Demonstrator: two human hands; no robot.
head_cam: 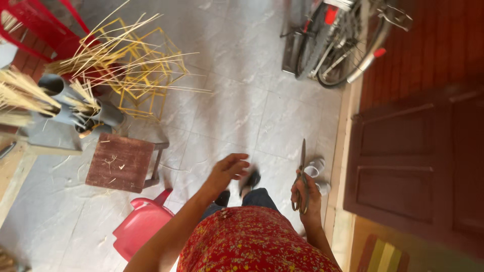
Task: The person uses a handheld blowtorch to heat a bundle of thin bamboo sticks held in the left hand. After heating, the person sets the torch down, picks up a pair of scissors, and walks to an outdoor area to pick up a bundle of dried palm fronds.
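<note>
My right hand [307, 197] grips a pair of long metal scissors [302, 171] by the handles, blades pointing away from me above the grey tiled floor. My left hand [228, 171] hangs in the air in front of me, fingers loosely spread and holding nothing. Below are my red flowered top [252, 242] and my dark shoes [250, 180] on the tiles.
A small brown wooden stool [121, 162] and a red plastic stool [143, 226] stand at left. Grey tubes [75, 108] hold bundles of thin bamboo sticks, beside yellow stick frames [146, 70]. A bicycle [343, 40] leans at the top right; a dark red door [423, 161] is at right.
</note>
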